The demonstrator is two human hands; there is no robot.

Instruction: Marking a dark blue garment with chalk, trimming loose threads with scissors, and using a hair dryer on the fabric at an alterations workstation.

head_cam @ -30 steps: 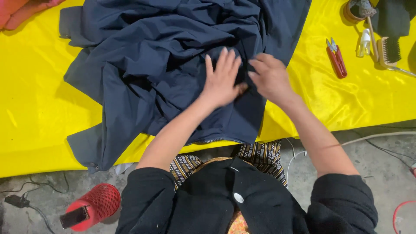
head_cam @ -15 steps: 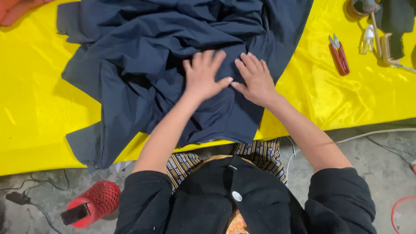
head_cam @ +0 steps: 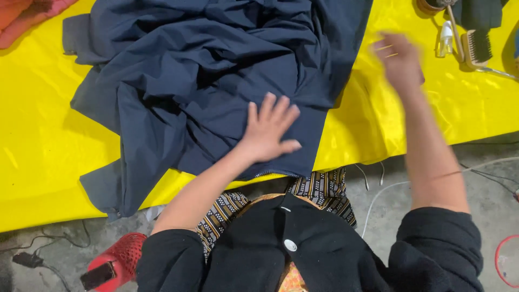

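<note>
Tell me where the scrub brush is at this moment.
In the head view the scrub brush lies at the top right on the yellow sheet, beside a small spray bottle, just beyond the blurred right hand.

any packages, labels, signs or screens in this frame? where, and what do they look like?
Spray bottle: small, clear, top right on the yellow sheet, beside a brush; any label too small to tell.
Phone-like dark slab: bottom left, on a red mesh thing; screen dark.
No signs.

Yellow sheet (head_cam: 43,162) covers the work surface. Orange-red cloth (head_cam: 27,16) at its far left corner. Wooden-backed brush (head_cam: 478,48) and small clear bottle (head_cam: 444,40) at its far right corner. Red perforated object (head_cam: 116,262) and cables (head_cam: 378,189) on the concrete floor (head_cam: 486,178) below the near edge.
</note>
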